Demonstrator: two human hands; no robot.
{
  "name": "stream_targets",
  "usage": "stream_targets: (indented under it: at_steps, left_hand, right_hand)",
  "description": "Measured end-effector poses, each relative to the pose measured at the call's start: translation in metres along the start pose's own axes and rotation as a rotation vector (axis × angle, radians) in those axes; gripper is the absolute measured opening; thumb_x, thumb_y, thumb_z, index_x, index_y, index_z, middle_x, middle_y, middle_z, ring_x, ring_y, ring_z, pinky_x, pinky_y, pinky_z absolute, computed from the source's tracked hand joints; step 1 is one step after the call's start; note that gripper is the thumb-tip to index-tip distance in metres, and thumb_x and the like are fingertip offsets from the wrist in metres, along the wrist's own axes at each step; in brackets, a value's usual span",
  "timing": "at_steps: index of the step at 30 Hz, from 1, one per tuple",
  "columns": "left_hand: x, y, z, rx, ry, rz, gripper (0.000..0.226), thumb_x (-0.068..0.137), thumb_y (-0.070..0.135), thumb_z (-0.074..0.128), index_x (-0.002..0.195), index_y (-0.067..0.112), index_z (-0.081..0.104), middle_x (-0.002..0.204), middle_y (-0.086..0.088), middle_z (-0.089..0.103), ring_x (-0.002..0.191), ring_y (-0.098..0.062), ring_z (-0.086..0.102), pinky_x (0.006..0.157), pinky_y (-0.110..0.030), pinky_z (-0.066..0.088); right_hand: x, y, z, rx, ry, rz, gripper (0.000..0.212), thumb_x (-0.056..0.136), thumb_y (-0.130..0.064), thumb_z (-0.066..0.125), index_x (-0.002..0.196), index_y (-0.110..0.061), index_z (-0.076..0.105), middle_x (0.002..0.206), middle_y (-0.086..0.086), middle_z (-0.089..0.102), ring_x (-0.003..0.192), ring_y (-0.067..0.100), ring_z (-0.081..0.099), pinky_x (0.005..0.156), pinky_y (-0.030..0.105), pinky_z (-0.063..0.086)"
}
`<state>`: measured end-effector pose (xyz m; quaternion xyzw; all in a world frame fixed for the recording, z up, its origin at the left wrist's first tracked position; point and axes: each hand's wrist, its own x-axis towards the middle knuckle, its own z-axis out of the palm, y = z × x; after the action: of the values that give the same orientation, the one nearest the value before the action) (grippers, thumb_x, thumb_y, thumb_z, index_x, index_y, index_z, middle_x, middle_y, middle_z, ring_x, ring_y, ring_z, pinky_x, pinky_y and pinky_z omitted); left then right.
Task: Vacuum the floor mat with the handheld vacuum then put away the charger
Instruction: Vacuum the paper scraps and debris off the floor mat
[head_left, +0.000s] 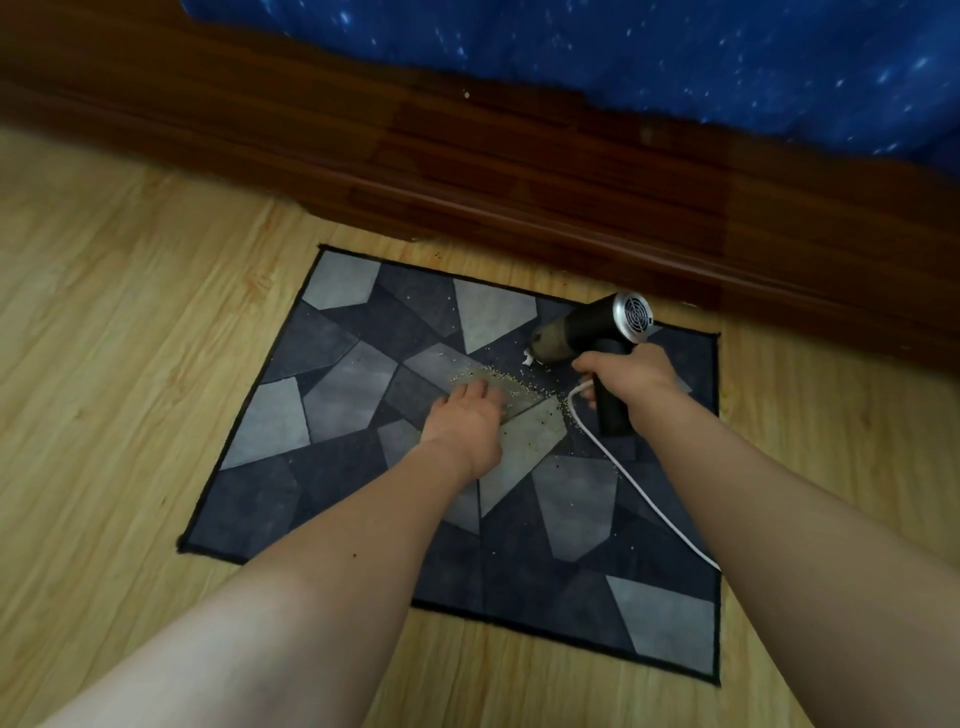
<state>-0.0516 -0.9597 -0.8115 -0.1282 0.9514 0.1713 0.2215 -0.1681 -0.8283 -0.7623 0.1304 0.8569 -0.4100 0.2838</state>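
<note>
A dark blue and grey geometric floor mat (332, 452) lies on the wooden floor. A line of small yellowish crumbs (511, 382) runs across its middle. My right hand (631, 376) grips the black handle of the handheld vacuum (587, 330), whose nozzle points left and down at the crumbs. A white charger cable (628, 480) runs from the handle toward the lower right, behind my right forearm. My left hand (467, 415) rests flat on the mat with fingers spread, just left of the crumbs, holding nothing.
A dark wooden bed frame (519, 171) runs along the mat's far side, with a blue starry bedsheet (675, 57) above it. Light wood flooring (119, 374) surrounds the mat to the left, right and front.
</note>
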Motion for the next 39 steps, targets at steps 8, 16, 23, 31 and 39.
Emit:
stream_targets:
  at_steps: [8, 16, 23, 31, 39]
  left_hand:
    - [-0.001, -0.002, -0.002, 0.004, -0.018, -0.003, 0.065, 0.084, 0.016, 0.057, 0.143, 0.011, 0.030, 0.144, -0.010, 0.034, 0.134, -0.029, 0.033, 0.110, -0.041, 0.031]
    - [-0.004, 0.003, -0.005, 0.009, -0.012, 0.007, 0.066, 0.086, 0.015, 0.055, 0.145, 0.011, 0.027, 0.145, -0.011, 0.033, 0.134, -0.029, 0.032, 0.110, -0.041, 0.031]
    - [-0.006, -0.001, -0.007, 0.032, 0.021, -0.027, 0.064, 0.086, 0.015, 0.056, 0.144, 0.011, 0.030, 0.145, -0.010, 0.033, 0.134, -0.028, 0.033, 0.110, -0.041, 0.031]
    - [-0.008, -0.004, -0.008, 0.057, 0.024, -0.062, 0.062, 0.087, 0.020, 0.057, 0.142, 0.010, 0.031, 0.147, -0.012, 0.031, 0.135, -0.028, 0.031, 0.110, -0.041, 0.030]
    - [-0.008, -0.005, -0.007, 0.064, 0.042, -0.112, 0.058, 0.088, 0.023, 0.057, 0.139, 0.009, 0.035, 0.141, -0.011, 0.037, 0.132, -0.028, 0.035, 0.108, -0.041, 0.033]
  right_hand:
    - [-0.011, -0.002, -0.012, -0.203, 0.011, -0.001, 0.009, 0.065, -0.002, 0.068, 0.074, 0.001, 0.066, 0.065, 0.014, 0.070, 0.063, 0.027, 0.070, 0.073, 0.043, 0.061]
    - [-0.010, 0.009, -0.010, -0.186, 0.013, -0.025, 0.018, 0.065, -0.004, 0.070, 0.082, 0.000, 0.067, 0.065, 0.015, 0.070, 0.057, 0.025, 0.066, 0.072, 0.046, 0.061]
    - [-0.011, 0.008, 0.000, -0.195, -0.060, -0.039, 0.026, 0.063, -0.006, 0.070, 0.088, 0.000, 0.067, 0.066, 0.014, 0.071, 0.062, 0.026, 0.069, 0.076, 0.050, 0.060]
    - [-0.018, 0.006, 0.009, -0.244, -0.069, -0.075, 0.025, 0.064, -0.009, 0.071, 0.088, -0.003, 0.067, 0.071, 0.013, 0.071, 0.069, 0.026, 0.070, 0.075, 0.047, 0.061]
    - [-0.018, 0.008, 0.012, -0.303, -0.090, -0.121, 0.033, 0.063, -0.016, 0.074, 0.094, -0.008, 0.066, 0.087, 0.012, 0.070, 0.081, 0.027, 0.069, 0.077, 0.045, 0.060]
